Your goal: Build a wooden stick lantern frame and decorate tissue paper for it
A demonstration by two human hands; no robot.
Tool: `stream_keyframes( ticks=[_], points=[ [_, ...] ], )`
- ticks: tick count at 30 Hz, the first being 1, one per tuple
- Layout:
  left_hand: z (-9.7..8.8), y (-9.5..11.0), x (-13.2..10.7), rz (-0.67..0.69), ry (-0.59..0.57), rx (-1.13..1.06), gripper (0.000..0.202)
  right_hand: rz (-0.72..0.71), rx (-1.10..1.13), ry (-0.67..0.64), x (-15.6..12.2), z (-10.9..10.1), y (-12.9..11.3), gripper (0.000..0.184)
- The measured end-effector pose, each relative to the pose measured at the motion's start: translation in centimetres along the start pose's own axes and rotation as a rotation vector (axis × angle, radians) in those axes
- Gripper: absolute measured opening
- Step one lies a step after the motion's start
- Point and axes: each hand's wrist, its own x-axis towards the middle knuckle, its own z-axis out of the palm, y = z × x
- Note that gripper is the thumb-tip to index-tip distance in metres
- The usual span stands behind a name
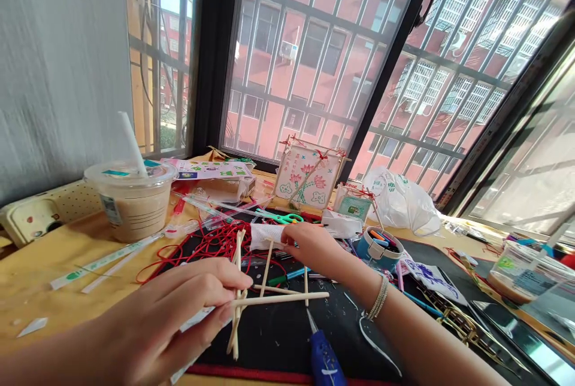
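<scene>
Left hand (166, 308) closest to camera, fingers and thumb pressed together, pinching a crossed bundle of thin wooden sticks (237, 308). Beyond, barred window (309, 57) filling the upper view; yellow tabletop (49, 266) running beneath everything, black mat (278, 344) lying on it. Right hand (309, 248) past the sticks, fingers on white tissue (265, 236), whether gripping it impossible to tell. Sticks over the mat, one long stick (283, 298) reaching rightward from the pinch. Judged light, stiff and thin, prone to slipping at crossings and snapping under sideways force; safest hold right at a joint. Nearby: plastic drink cup (132, 209), flower picture (308, 173) edged with sticks, tangled red cord (202, 248), blue glue gun (326, 353), green scissors (281, 217), beaded bracelet (377, 296) on the right wrist.
</scene>
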Motion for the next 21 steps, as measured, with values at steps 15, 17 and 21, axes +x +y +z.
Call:
stream_keyframes(
  ticks=[15, 17, 21],
  points=[
    [0.8, -1.1, -1.4, -0.116, 0.065, -0.099, 0.026, 0.241, 0.904, 0.128, -4.0, -4.7, 0.9, 0.04],
    [0.7, -1.0, -1.2, -0.12, 0.09, -0.108, 0.025, 0.24, 1.048, 0.053, -4.4, -4.9, 0.5, 0.042],
    [0.8, -0.4, -0.7, -0.102, 0.13, -0.106, 0.026, 0.209, 1.275, -0.034, -5.0, -5.0, 0.1, 0.015]
  ],
)
